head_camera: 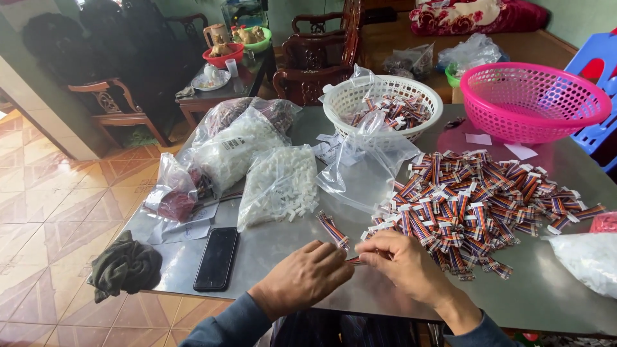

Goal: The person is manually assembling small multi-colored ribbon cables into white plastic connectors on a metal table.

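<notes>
Left hand: the left hand (302,277) is curled nearly closed, fingertips pinched on one end of a short striped ribbon cable (355,261) low over the near part of the tabletop (283,247).
Right hand: the right hand (402,260) is likewise closed in a pinch on the other end of that cable — the two hands meet over it, just beside the big heap.
Slip risk: the cable piece is small and held only at the fingertips; I judge it could slip and drop into the cable pile (488,202), where it would be hard to tell from the rest.
Spill risk: the bag of white connectors (279,183) lies open-mouthed near the left hand — a nudge from the wrist could scatter loose pieces, a few of which already lie outside it.
Phone risk: the black phone (216,258) sits near the tabletop's edge, close to the left forearm, and could be knocked off.
Counts: two baskets — one white basket (382,103), one pink basket (533,99); one phone; one dark cloth (125,266); one small loose bundle of cables (333,229); several plastic bags; cables in the heap too many to count.
</notes>
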